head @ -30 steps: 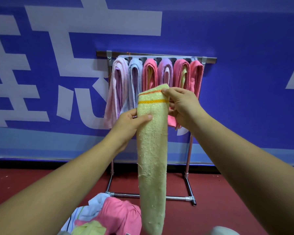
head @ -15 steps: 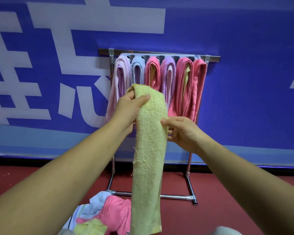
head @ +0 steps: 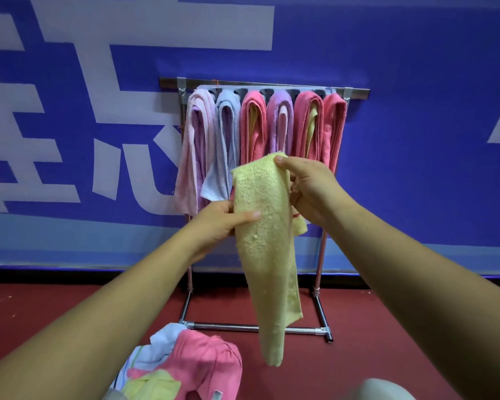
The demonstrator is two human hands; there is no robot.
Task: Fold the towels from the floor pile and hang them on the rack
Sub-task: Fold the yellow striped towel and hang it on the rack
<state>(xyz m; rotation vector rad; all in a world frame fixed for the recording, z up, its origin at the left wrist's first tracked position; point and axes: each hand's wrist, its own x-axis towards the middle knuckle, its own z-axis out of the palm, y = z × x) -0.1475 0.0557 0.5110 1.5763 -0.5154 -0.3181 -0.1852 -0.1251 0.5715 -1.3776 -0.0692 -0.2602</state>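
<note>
Hands have swapped since half a second ago. The right hand [head: 309,189] now pinches the top of the yellow towel [head: 267,255]. The left hand [head: 217,223] grips its edge lower down, thumb across the front. The towel hangs in front of the rack [head: 260,84], not on it. Its back end looks doubled over but is partly hidden. Fold likely near done, hanging comes next. The floor pile [head: 197,368] still lies in front of the rack.
</note>
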